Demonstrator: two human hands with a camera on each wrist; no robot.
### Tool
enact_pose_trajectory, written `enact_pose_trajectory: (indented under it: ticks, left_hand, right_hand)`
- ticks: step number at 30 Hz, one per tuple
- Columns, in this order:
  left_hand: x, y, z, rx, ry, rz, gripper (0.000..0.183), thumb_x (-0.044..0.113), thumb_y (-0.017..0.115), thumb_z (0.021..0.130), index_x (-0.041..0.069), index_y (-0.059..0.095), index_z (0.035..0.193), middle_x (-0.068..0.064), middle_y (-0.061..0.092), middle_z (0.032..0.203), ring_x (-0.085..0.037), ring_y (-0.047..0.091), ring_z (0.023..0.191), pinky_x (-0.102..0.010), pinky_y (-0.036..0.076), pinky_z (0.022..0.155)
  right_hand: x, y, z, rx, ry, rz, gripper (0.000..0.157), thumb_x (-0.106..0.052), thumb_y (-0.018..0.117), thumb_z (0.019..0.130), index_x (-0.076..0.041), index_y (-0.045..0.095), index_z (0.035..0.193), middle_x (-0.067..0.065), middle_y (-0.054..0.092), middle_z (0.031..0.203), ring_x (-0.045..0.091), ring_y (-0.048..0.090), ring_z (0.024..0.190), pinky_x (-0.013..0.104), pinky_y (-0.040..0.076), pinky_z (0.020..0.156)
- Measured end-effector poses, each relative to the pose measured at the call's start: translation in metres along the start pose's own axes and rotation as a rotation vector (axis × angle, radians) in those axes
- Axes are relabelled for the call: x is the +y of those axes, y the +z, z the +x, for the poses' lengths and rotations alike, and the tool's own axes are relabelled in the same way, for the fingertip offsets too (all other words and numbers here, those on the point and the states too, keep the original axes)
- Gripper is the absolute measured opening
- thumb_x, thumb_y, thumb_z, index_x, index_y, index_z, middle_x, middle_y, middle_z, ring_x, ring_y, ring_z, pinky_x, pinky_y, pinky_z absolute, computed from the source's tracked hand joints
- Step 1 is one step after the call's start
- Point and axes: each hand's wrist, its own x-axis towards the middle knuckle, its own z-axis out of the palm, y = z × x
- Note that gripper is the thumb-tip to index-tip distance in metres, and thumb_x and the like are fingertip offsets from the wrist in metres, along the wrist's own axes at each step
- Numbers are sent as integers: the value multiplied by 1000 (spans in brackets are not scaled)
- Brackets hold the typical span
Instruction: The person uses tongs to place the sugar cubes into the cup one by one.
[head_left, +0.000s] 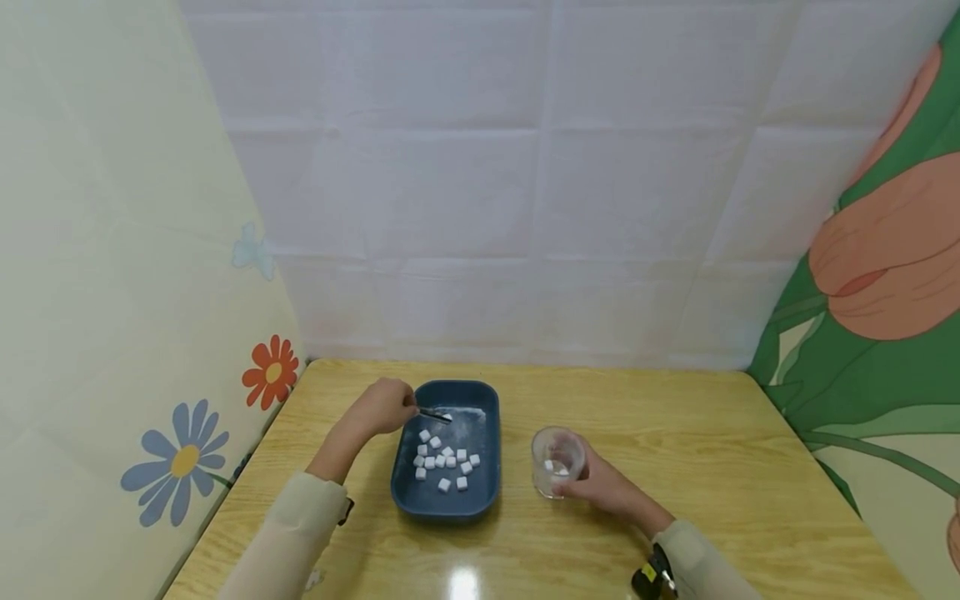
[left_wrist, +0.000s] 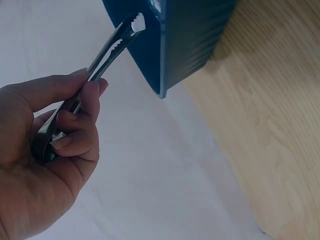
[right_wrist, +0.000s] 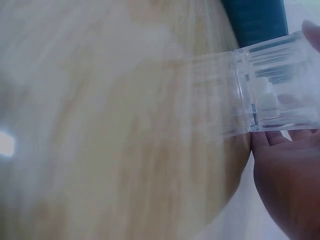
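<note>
My left hand (head_left: 386, 406) holds small metal tongs (left_wrist: 107, 57) over the far left part of a dark blue tray (head_left: 403, 493). Between the toothed tips of the tongs is a white cube (left_wrist: 138, 23). Several more white cubes (head_left: 440, 461) lie in the tray, mostly toward its near half, and white powder marks its floor. To the right of the tray, my right hand (head_left: 596, 482) grips a clear glass (head_left: 543, 471) that stands upright on the table. A few white cubes (right_wrist: 267, 97) sit at the bottom of the glass.
The wooden table (head_left: 675, 433) ends at a white cloth backdrop (head_left: 525, 208). Flower-patterned cloths hang at the left and right sides. A small white scrap (head_left: 313, 578) lies by the left sleeve, near the front.
</note>
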Motion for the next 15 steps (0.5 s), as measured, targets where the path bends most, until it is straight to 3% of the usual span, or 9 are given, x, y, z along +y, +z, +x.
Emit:
enact_pose_trajectory:
  ticks: [9, 15]
  left_hand:
    - [14, -5, -4, 22, 22, -7, 12, 22, 64, 88, 13, 71, 92, 2, 67, 86, -11, 59, 71, -31, 50, 64]
    - [23, -7, -9, 35, 53, -25, 13, 23, 63, 89, 14, 71, 94, 3, 66, 86, -9, 59, 70, -31, 50, 65]
  right_hand:
    - [1, -1, -1, -12, -66, 1, 87, -16, 76, 77, -13, 21, 144, 17, 40, 138, 33, 41, 125, 22, 40, 91]
    - [1, -2, -1, -19, -59, 16, 87, -14, 77, 76, -13, 22, 144, 16, 39, 137, 32, 41, 124, 24, 39, 92]
